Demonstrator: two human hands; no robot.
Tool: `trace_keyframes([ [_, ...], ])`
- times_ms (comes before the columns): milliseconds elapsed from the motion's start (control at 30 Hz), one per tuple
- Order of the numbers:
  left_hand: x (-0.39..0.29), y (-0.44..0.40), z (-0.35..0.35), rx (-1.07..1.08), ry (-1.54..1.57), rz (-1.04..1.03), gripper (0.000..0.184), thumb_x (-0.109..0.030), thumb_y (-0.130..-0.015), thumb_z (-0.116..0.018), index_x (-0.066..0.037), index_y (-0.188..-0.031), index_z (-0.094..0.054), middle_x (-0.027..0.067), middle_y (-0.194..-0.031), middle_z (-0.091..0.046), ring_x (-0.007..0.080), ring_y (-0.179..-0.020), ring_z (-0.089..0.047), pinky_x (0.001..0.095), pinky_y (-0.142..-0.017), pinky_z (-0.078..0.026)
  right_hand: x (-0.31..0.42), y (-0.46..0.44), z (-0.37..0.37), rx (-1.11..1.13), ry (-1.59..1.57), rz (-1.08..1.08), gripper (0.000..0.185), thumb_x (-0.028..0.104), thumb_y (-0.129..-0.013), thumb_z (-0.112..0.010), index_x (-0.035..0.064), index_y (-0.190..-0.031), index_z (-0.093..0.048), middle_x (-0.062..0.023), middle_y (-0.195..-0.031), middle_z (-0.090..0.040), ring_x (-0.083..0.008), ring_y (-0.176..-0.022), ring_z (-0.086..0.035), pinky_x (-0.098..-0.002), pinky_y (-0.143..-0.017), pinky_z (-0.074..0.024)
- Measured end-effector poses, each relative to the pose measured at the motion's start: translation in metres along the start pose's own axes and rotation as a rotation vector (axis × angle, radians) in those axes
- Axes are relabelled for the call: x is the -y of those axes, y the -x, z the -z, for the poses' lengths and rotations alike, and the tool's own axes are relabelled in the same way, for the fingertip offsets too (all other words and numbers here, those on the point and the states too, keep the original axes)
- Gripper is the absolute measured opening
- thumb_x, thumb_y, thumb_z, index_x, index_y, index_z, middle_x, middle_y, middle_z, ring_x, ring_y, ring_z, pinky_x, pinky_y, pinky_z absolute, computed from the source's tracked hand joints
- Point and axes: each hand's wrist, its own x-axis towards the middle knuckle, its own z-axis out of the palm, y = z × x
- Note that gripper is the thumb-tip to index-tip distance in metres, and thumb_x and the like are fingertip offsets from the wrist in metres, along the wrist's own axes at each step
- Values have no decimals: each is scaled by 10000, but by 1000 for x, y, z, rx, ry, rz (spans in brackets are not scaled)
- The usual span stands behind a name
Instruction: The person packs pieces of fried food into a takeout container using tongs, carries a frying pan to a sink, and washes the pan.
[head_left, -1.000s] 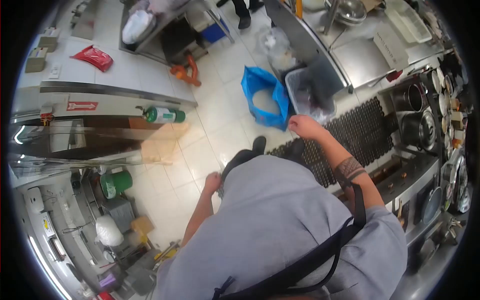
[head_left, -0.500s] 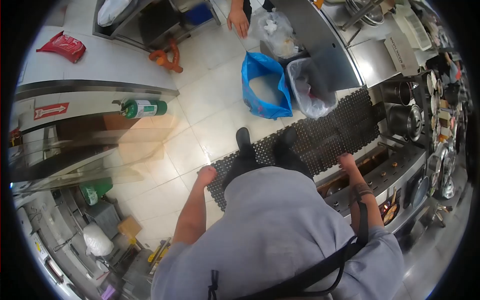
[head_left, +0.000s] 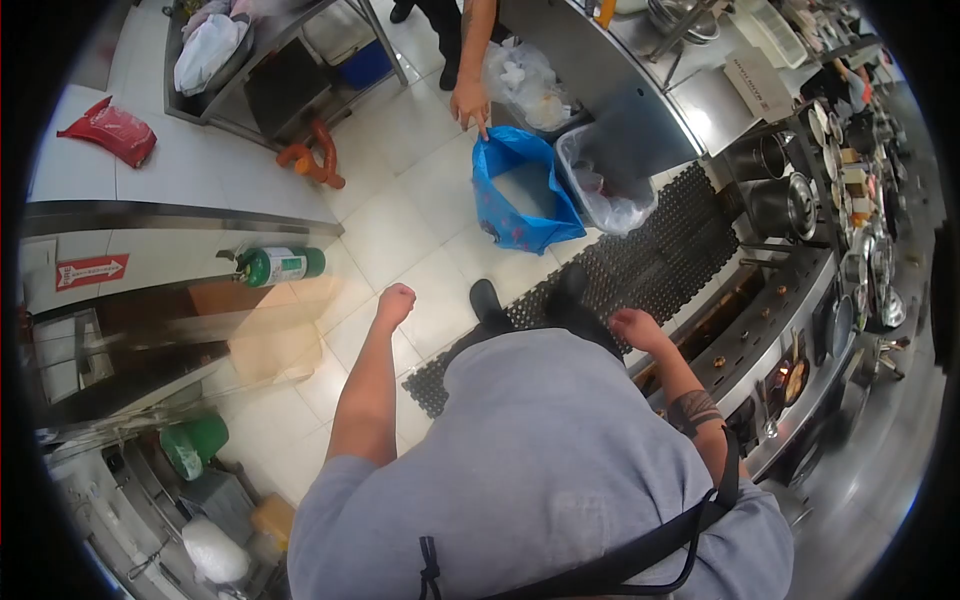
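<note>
My left hand point(head_left: 397, 303) is held out over the tiled floor, closed in a loose fist with nothing visible in it. My right hand point(head_left: 638, 328) hangs beside my hip over the black rubber mat point(head_left: 655, 240), its fingers loosely bent and holding nothing I can see. In front of my shoes point(head_left: 487, 298) stands a blue bag point(head_left: 520, 232), its top gaping, with pale contents inside. Another person's hand point(head_left: 470, 103) touches the bag's far rim. Beside the bag is a bin point(head_left: 610, 200) lined with clear plastic.
A stove point(head_left: 770, 330) with a pan of food point(head_left: 796, 380) runs along my right. Pots point(head_left: 783, 207) sit on a rack beyond it. On the left are a green cylinder point(head_left: 275, 266), a counter with a red packet point(head_left: 115, 135), and orange pipe pieces point(head_left: 318, 158).
The other person's hand has come down to the blue bag's rim. My left hand has risen forward, and my right hand has swung in toward my body. The view has shifted slightly.
</note>
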Motion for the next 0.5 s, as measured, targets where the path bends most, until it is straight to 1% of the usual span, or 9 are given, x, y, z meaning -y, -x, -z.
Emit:
trace_keyframes([
  [133, 36, -26, -16, 59, -335, -219, 231, -248, -828, -555, -56, -808, -683, 142, -748, -681, 289, -744, -664, 417, -705, -524, -47, 15, -8, -102, 84, -69, 242, 248, -889, -634, 19, -927, -699, -107, -740, -673, -204, -668, -638, -357, -643, -517],
  [167, 52, -38, -24, 119, -542, -400, 238, -250, -814, -542, -69, -806, -696, 155, -835, -684, 336, -821, -654, 468, -744, -519, -77, 15, -14, -147, 103, -94, 240, 247, -883, -634, 18, -912, -702, -104, -735, -675, -197, -656, -641, -355, -624, -521],
  [233, 75, -40, -44, 213, -537, -323, 223, -245, -784, -555, -92, -799, -717, 164, -891, -684, 330, -869, -654, 467, -759, -531, -102, 27, -14, -115, 53, -274, 230, 234, -860, -641, 25, -921, -714, -103, -765, -696, -187, -660, -663, -344, -608, -540],
  [267, 82, -40, -46, 229, -1016, -708, 183, -215, -765, -586, -103, -800, -727, 150, -885, -690, 317, -870, -663, 454, -757, -538, -100, 33, -7, -95, -15, -374, 257, 267, -842, -644, 30, -907, -720, -130, -790, -704, -256, -721, -681, -373, -671, -546],
  [333, 111, -39, -64, 419, -439, -250, 158, -189, -721, -645, -124, -831, -738, 113, -912, -706, 291, -901, -669, 431, -762, -544, -99, 58, -9, -64, -111, -481, 285, 300, -824, -648, 35, -893, -727, -156, -816, -712, -326, -783, -700, -402, -735, -552],
  [400, 98, -29, -71, 526, -572, -339, 155, -191, -719, -664, -137, -840, -742, 91, -923, -712, 280, -883, -674, 414, -758, -547, -107, 62, -5, -147, -217, -451, 258, 265, -799, -641, 38, -874, -736, -136, -755, -709, -268, -635, -691, -384, -657, -558],
  [433, 91, -17, -72, 549, -838, -511, 145, -193, -729, -666, -142, -841, -743, 82, -922, -714, 276, -866, -676, 406, -752, -547, -112, 58, -10, -156, -239, -456, 258, 265, -799, -641, 38, -874, -736, -136, -755, -709, -268, -635, -691, -384, -657, -558],
  [467, 80, -4, -65, 520, -869, -727, 125, -195, -737, -668, -136, -822, -738, 81, -899, -709, 273, -859, -672, 404, -740, -544, -122, 56, -17, -161, -127, -358, 246, 246, -785, -641, 38, -873, -739, -132, -754, -710, -252, -628, -688, -382, -650, -559],
  [500, 72, -8, -71, 536, -884, -744, 125, -195, -737, -668, -136, -822, -738, 81, -899, -709, 273, -859, -672, 404, -740, -544, -131, 56, -13, -174, -10, -260, 236, 227, -771, -640, 39, -873, -741, -127, -752, -711, -236, -622, -686, -379, -642, -559],
])
